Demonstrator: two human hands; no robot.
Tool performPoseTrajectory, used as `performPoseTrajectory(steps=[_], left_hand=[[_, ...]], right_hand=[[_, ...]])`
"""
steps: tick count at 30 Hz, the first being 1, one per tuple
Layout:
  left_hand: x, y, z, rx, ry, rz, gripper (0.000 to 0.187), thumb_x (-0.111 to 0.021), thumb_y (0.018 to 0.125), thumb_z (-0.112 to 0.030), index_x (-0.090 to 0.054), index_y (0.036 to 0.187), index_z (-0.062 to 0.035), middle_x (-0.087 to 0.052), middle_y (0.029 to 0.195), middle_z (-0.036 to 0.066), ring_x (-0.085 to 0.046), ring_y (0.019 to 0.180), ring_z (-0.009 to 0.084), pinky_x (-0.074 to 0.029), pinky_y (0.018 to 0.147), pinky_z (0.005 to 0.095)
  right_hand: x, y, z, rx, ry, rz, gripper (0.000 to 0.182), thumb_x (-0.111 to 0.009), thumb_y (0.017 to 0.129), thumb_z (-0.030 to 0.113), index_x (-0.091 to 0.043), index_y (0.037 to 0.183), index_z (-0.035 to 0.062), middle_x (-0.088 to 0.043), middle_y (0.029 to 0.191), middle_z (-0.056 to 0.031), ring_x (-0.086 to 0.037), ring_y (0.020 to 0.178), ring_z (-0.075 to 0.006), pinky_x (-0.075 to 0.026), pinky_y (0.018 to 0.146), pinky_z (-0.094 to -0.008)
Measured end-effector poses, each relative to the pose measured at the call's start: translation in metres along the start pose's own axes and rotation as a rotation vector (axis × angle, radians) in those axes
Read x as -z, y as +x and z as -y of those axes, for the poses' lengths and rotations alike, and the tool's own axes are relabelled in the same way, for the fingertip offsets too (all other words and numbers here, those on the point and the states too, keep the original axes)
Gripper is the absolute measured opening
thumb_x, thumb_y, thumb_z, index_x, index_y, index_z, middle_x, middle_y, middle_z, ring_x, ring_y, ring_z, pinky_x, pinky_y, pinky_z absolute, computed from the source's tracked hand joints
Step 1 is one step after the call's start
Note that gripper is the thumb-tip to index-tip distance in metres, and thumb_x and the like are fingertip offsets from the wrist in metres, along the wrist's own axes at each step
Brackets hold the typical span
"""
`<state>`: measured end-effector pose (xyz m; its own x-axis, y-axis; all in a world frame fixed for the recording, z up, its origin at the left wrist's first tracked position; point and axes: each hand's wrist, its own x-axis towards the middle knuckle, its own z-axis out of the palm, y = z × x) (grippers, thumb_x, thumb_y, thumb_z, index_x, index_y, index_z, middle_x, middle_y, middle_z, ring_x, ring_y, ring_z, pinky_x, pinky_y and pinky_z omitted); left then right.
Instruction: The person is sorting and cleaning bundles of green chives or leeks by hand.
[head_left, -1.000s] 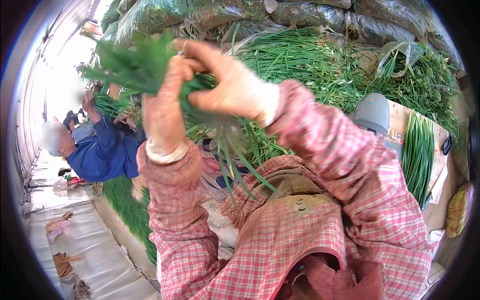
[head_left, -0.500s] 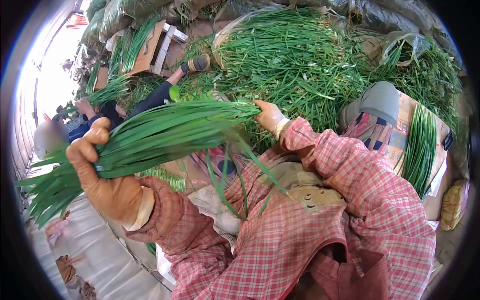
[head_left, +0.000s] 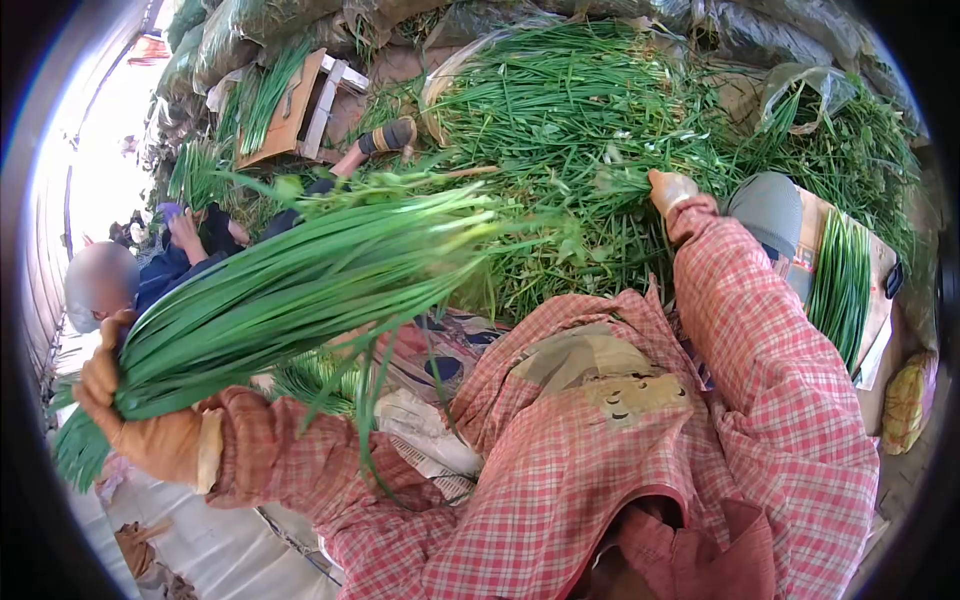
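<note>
My left hand (head_left: 135,425), in a tan glove, grips a thick bunch of long green chives (head_left: 300,280) near one end, low at the left; the bunch slants up toward the centre. My right hand (head_left: 670,188), also gloved, reaches out into the big loose pile of chives (head_left: 570,110) ahead. Its fingers are sunk among the stalks, so what they hold is hidden. Both arms wear a pink plaid shirt.
A neat bundle of chives (head_left: 838,290) lies on cardboard (head_left: 880,300) at the right. A person in blue (head_left: 165,275) sits at the left handling chives, legs stretched toward a wooden frame (head_left: 320,100). Filled sacks (head_left: 270,30) line the back. Grey sheeting (head_left: 210,540) covers the floor.
From both hands raised on one bunch, my left hand swung it down to the left. My right hand let go of its end and reached forward into the pile.
</note>
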<state>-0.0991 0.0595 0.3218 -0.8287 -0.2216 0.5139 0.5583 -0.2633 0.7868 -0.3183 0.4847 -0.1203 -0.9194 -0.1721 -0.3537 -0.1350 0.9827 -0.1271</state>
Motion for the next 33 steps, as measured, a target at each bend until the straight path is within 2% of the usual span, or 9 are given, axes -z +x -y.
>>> performPoseTrajectory(steps=[3, 5, 11, 18, 20, 22, 25, 28, 33], left_hand=[[-0.037, 0.012, 0.008, -0.201, 0.368, -0.337, 0.028, -0.039, 0.092, -0.017, -0.025, 0.068, -0.0130, -0.026, 0.067, 0.001, -0.034, 0.079, 0.0214, -0.026, 0.095, 0.0431], [-0.056, 0.023, 0.034, 0.026, 0.011, -0.034, 0.027, -0.039, 0.092, -0.017, -0.026, 0.068, -0.0133, -0.028, 0.068, 0.001, -0.036, 0.081, 0.0220, -0.027, 0.095, 0.0433], [-0.100, 0.029, 0.082, 0.226, -0.083, 0.146, 0.026, -0.041, 0.090, -0.013, -0.027, 0.068, -0.0122, -0.029, 0.069, 0.002, -0.037, 0.079, 0.0198, -0.028, 0.098, 0.0430], [0.075, -0.026, 0.077, 0.314, 0.036, -0.346, 0.030, -0.040, 0.093, -0.027, -0.041, 0.068, -0.0102, -0.048, 0.075, 0.005, -0.048, 0.085, 0.0220, -0.040, 0.086, 0.0390], [0.119, -0.062, 0.077, 0.288, 0.078, -0.557, 0.031, -0.038, 0.094, -0.028, -0.046, 0.070, -0.0087, -0.052, 0.079, 0.006, -0.049, 0.085, 0.0223, -0.040, 0.085, 0.0390], [0.119, -0.091, 0.088, 0.256, 0.252, -0.826, 0.032, -0.041, 0.093, -0.029, -0.042, 0.068, -0.0091, -0.051, 0.075, 0.006, -0.049, 0.083, 0.0230, -0.040, 0.082, 0.0383], [0.171, -0.139, 0.093, 0.207, 0.247, -1.035, 0.033, -0.040, 0.092, -0.030, -0.042, 0.067, -0.0091, -0.053, 0.073, 0.006, -0.050, 0.082, 0.0235, -0.040, 0.081, 0.0387], [0.219, -0.195, 0.097, 0.187, 0.509, -1.086, 0.033, -0.038, 0.093, -0.029, -0.043, 0.067, -0.0089, -0.053, 0.073, 0.007, -0.051, 0.080, 0.0227, -0.041, 0.081, 0.0388], [0.289, -0.281, 0.099, 0.237, 0.728, -1.093, 0.028, -0.035, 0.094, -0.024, -0.045, 0.073, -0.0072, -0.054, 0.074, 0.006, -0.054, 0.075, 0.0206, -0.044, 0.078, 0.0365]], right_hand=[[0.059, 0.020, 0.019, 0.304, -0.288, 0.195, 0.041, -0.064, 0.069, 0.022, -0.056, 0.106, 0.0073, -0.060, 0.103, -0.0135, -0.058, 0.095, -0.0291, -0.048, 0.079, -0.0388], [0.148, 0.018, 0.094, 0.606, -0.228, 0.004, 0.061, -0.071, 0.064, 0.028, -0.050, 0.116, 0.0042, -0.053, 0.116, -0.0157, -0.053, 0.105, -0.0260, -0.045, 0.086, -0.0361], [0.286, -0.116, 0.233, 1.545, 1.280, 0.535, 0.074, -0.047, 0.080, 0.059, -0.038, 0.128, 0.0027, -0.049, 0.124, -0.0122, -0.052, 0.106, -0.0186, -0.040, 0.092, -0.0321], [0.058, -0.032, 0.175, 1.908, 1.009, 0.435, 0.064, -0.047, 0.087, 0.041, -0.031, 0.131, -0.0032, -0.038, 0.130, -0.0198, -0.041, 0.117, -0.0280, -0.030, 0.101, -0.0368], [0.092, -0.076, 0.135, 1.018, 1.326, 1.144, 0.060, -0.056, 0.085, 0.027, -0.030, 0.132, -0.0007, -0.046, 0.124, -0.0143, -0.056, 0.099, -0.0216, -0.044, 0.088, -0.0339], [0.082, -0.094, 0.128, 0.785, 1.767, 1.440, 0.061, -0.059, 0.083, 0.021, -0.029, 0.132, -0.0012, -0.052, 0.115, -0.0123, -0.058, 0.087, -0.0151, -0.050, 0.072, -0.0283], [0.093, -0.098, 0.140, 0.481, 1.366, 1.334, 0.053, -0.064, 0.080, 0.014, -0.040, 0.124, -0.0017, -0.061, 0.093, -0.0134, -0.059, 0.073, -0.0119, -0.047, 0.056, -0.0248], [0.071, -0.095, 0.151, 0.896, 0.620, 0.543, 0.040, -0.059, 0.082, 0.026, -0.053, 0.111, -0.0011, -0.062, 0.091, -0.0133, -0.058, 0.081, -0.0159, -0.046, 0.070, -0.0294], [0.123, -0.066, 0.081, 0.335, 0.923, 0.470, 0.027, -0.055, 0.083, 0.024, -0.059, 0.101, 0.0036, -0.061, 0.088, -0.0104, -0.056, 0.081, -0.0177, -0.046, 0.073, -0.0289]])
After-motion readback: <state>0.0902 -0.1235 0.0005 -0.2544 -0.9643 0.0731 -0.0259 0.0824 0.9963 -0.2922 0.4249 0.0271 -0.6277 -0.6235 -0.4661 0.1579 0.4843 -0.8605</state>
